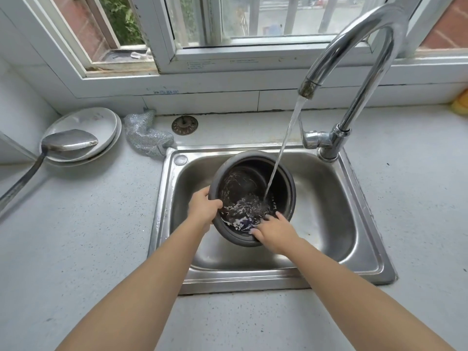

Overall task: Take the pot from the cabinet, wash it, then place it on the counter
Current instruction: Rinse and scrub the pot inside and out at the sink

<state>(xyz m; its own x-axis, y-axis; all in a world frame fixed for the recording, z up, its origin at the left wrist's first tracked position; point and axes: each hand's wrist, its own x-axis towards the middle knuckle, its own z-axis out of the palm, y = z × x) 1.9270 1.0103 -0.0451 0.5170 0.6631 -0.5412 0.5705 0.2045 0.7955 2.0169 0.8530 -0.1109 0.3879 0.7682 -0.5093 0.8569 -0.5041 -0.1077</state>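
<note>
Nearest, right hand (274,231) reaching over the pot's (286,183) rim at about five o'clock, fingers spread flat and rubbing the wet inner wall, holding nothing. Just beyond, left hand (203,207) as the grip, curled round the rim at about nine o'clock, thumb inside. Pot tilted in the sink (329,269), mouth tipped toward the person, standing clear of the bench (76,236). Farther back, water stream (283,145) falling from the faucet (354,59) at one o'clock into the pot's base. Washing apparently under way; for lifting out, left hand already placed, bare bench lying toward nine o'clock
</note>
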